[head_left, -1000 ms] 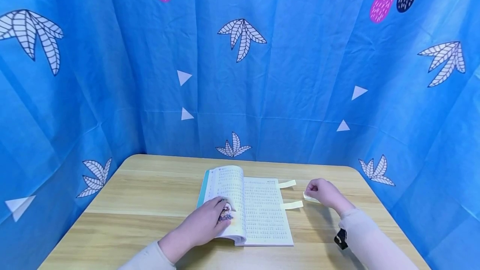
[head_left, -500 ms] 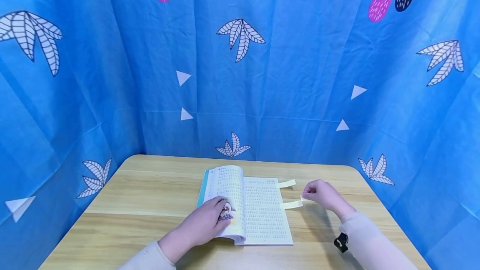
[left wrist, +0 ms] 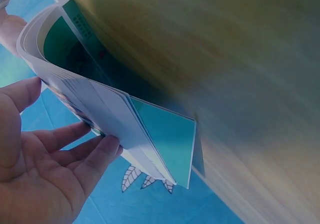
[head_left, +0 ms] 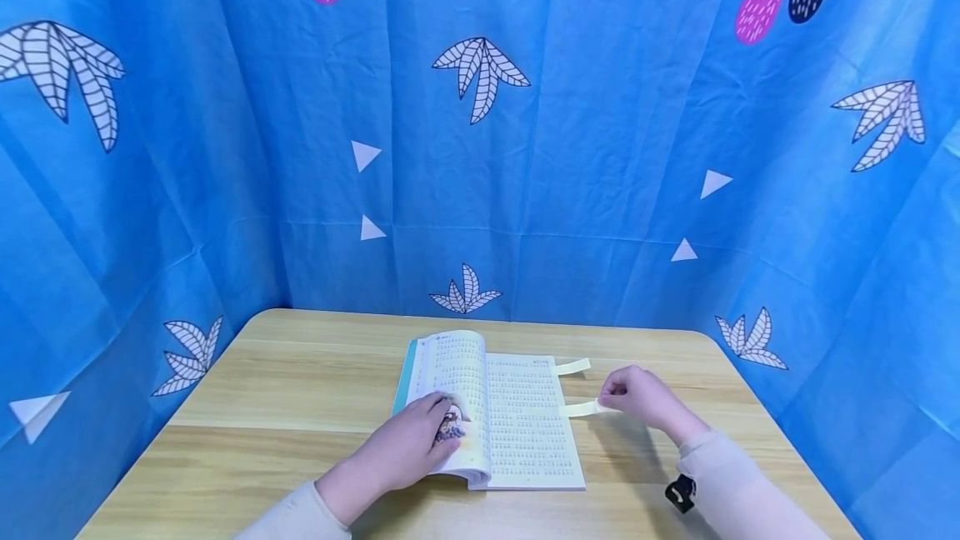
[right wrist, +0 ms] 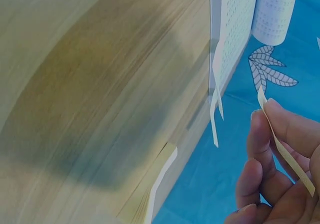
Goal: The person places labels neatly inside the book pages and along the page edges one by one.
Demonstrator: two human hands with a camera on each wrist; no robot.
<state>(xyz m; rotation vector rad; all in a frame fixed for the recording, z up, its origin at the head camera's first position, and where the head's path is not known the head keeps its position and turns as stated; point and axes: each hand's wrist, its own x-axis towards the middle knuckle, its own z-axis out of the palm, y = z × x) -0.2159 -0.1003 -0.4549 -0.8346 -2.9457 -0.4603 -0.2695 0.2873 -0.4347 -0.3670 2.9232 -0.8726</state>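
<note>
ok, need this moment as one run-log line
left hand: resting on open book, left side | right hand: pinching paper strip | two other strips: jutting from book's right edge

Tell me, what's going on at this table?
Someone has an open book in front of them. Their left hand rests against its curved left-hand pages, while the fingers of their right hand pinch a pale yellow strip. Two similar strips stick out past the book's right edge. The pinched one is clear of the book, and what looks like a small pad lies on the table.
</note>
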